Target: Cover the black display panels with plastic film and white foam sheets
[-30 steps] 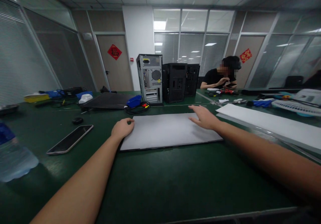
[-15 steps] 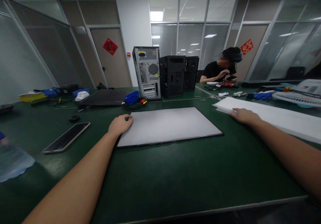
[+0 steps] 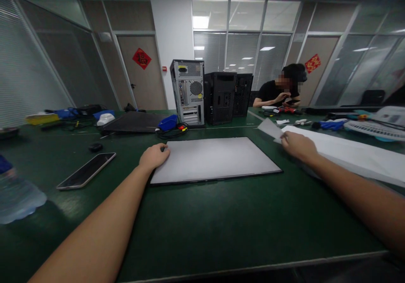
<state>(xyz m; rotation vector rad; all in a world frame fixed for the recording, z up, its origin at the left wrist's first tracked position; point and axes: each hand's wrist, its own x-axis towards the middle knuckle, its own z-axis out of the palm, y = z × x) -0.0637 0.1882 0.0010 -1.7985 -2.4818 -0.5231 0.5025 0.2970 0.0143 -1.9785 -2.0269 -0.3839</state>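
Observation:
A flat grey panel [image 3: 215, 158] with a thin dark rim lies on the green table [image 3: 221, 224] straight ahead. My left hand [image 3: 154, 156] rests curled on its near-left corner, fingers closed over the edge. My right hand [image 3: 297, 145] is off to the right, pinching the near corner of a white sheet [image 3: 341, 150] and lifting that corner off the stack beneath it.
A phone [image 3: 87, 170] lies face up at the left, with a small dark object [image 3: 95, 147] beyond it and a water bottle [image 3: 15, 190] at the far left. Computer towers [image 3: 188, 91] stand behind the panel. A person [image 3: 281, 91] sits at the back right among tools.
My right hand left the grey panel, moved right to the white sheets and has taken hold of a sheet's corner, raising it. My left hand has stayed on the panel's corner.

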